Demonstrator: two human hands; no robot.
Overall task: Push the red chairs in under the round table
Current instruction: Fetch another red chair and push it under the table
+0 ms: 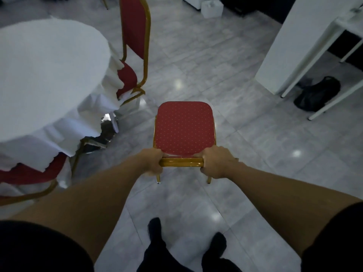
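Note:
A red chair (183,126) with a dotted seat and gold frame stands on the tiled floor straight ahead of me, apart from the table. My left hand (152,160) and my right hand (217,162) each grip one end of its gold top rail. The round table (45,71), draped in a white cloth, is to the left. A second red chair (135,36) stands at the table's far right side, its seat partly under the cloth. A third red chair (29,173) sits at the table's near edge, mostly hidden by the cloth.
A white table (306,46) with thin legs stands at the right, with a black bag (318,94) on the floor beneath it. A white box (212,8) lies at the back. My feet in dark shoes (186,238) stand on grey tiles behind the chair.

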